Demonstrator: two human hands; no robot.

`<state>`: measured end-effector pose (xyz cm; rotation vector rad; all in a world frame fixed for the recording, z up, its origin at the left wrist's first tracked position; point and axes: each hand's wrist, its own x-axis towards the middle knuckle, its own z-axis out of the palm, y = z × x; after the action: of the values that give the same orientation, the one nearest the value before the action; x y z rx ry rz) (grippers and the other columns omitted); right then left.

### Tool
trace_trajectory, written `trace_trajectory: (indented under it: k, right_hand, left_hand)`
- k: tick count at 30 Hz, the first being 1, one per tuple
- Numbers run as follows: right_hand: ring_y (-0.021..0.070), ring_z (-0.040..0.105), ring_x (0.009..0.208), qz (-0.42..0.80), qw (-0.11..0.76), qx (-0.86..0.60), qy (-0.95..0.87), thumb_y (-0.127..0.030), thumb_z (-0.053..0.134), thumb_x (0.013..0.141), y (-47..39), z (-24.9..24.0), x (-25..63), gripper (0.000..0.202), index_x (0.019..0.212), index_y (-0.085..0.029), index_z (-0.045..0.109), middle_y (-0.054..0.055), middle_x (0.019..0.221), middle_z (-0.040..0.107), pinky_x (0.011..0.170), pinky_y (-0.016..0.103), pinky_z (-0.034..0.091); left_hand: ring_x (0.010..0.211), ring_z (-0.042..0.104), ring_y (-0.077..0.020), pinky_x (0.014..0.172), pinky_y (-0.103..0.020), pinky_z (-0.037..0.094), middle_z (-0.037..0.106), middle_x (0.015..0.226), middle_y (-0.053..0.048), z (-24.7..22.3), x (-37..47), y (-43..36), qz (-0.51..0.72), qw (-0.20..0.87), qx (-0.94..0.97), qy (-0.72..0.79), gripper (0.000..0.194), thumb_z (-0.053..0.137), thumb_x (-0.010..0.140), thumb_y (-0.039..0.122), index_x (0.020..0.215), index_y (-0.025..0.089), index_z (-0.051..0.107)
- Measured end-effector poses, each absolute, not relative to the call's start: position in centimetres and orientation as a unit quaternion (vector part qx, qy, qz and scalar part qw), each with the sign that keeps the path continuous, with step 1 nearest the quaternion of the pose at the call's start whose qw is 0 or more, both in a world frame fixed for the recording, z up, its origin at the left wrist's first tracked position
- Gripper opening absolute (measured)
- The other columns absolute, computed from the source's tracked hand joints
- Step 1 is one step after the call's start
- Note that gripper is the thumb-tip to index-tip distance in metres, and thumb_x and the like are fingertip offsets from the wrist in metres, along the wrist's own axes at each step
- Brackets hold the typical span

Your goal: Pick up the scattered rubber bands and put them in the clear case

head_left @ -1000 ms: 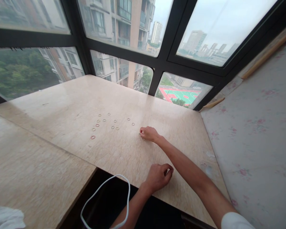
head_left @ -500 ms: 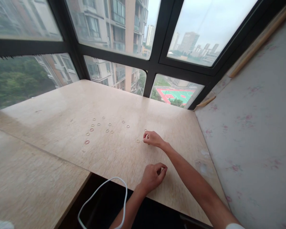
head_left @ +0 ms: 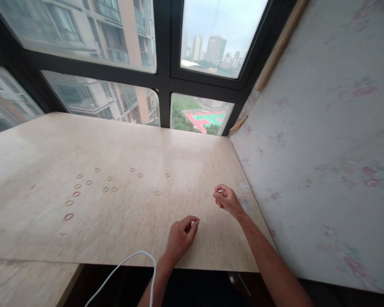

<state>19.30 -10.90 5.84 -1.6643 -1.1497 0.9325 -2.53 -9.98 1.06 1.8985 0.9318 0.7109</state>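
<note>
Several thin rings lie scattered over the marble-patterned surface, among them a red ring [head_left: 68,216] at the lower left, a second red ring [head_left: 76,194] and a yellowish ring [head_left: 157,193] nearer the middle. My left hand [head_left: 183,233] rests near the front edge, thumb and index fingertips pressed together; whatever they hold, if anything, is too small to name. Over the right part of the surface is my right hand [head_left: 225,198], its fingers curled in a pinch, and I cannot make out anything between them. Another ring [head_left: 168,175] lies to the left of it.
A white cable [head_left: 144,252] loops over the front edge beside my left forearm. Dark window frames [head_left: 164,85] stand along the back. A wall with flowered paper [head_left: 307,170] borders the surface on the right.
The view has turned to the right. My right hand has moved away from the rings towards the wall. My left hand keeps its pinch near the front edge.
</note>
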Motion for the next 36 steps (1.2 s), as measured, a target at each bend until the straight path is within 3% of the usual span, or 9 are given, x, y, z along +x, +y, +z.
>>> trace_trajectory:
  k: [9, 19, 25, 30, 36]
  right_hand:
    - [0.0089, 0.036, 0.035, 0.197, 0.453, -0.791, -0.362, -0.048, 0.052, 0.075, -18.5, 5.7, 25.2, 0.027, 0.076, -0.021, 0.05, -0.008, 0.041, 0.044, 0.038, 0.019, 0.026]
    - [0.0156, 0.049, 0.043, 0.008, 0.311, -0.889, -0.334, -0.042, 0.048, 0.078, -18.8, 4.5, 27.2, 0.028, 0.08, -0.019, 0.065, 0.0, 0.048, 0.058, 0.048, 0.025, 0.027]
    - [0.019, 0.058, 0.053, -0.033, 0.243, -0.913, -0.327, -0.035, 0.047, 0.082, -18.3, 4.1, 27.1, 0.03, 0.088, -0.018, 0.071, 0.008, 0.062, 0.068, 0.05, 0.026, 0.028]
    - [0.0196, 0.06, 0.055, -0.032, 0.221, -0.913, -0.34, -0.035, 0.047, 0.085, -18.6, 4.3, 27.0, 0.033, 0.097, -0.018, 0.072, 0.008, 0.064, 0.07, 0.051, 0.027, 0.031]
    - [0.019, 0.058, 0.049, 0.024, 0.312, -0.873, -0.374, -0.043, 0.043, 0.088, -19.4, 4.8, 26.2, 0.042, 0.1, -0.016, 0.072, 0.005, 0.055, 0.065, 0.049, 0.027, 0.037]
  left_hand:
    - [0.046, 0.044, -0.0107, 0.049, -0.022, 0.032, 0.046, 0.05, 0.004, 1.1, -2.5, -9.8, 0.279, 0.442, 0.761, 0.384, 0.035, 0.049, 0.09, 0.043, 0.09, 0.016, 0.07]
    - [0.045, 0.045, -0.0111, 0.047, -0.022, 0.032, 0.051, 0.05, 0.003, 1.3, -2.4, -9.7, 0.28, 0.438, 0.754, 0.401, 0.036, 0.05, 0.089, 0.046, 0.088, 0.016, 0.07]
    - [0.045, 0.044, -0.0107, 0.046, -0.021, 0.033, 0.052, 0.05, 0.003, 1.4, -2.4, -9.8, 0.28, 0.432, 0.756, 0.405, 0.035, 0.051, 0.088, 0.045, 0.087, 0.016, 0.07]
    - [0.045, 0.043, -0.0109, 0.046, -0.021, 0.033, 0.052, 0.05, 0.003, 1.4, -2.4, -9.7, 0.28, 0.433, 0.754, 0.408, 0.035, 0.051, 0.088, 0.046, 0.087, 0.016, 0.07]
    - [0.044, 0.042, -0.0108, 0.045, -0.022, 0.032, 0.05, 0.048, 0.003, 1.6, -2.2, -9.7, 0.284, 0.43, 0.751, 0.412, 0.035, 0.051, 0.087, 0.046, 0.086, 0.017, 0.071]
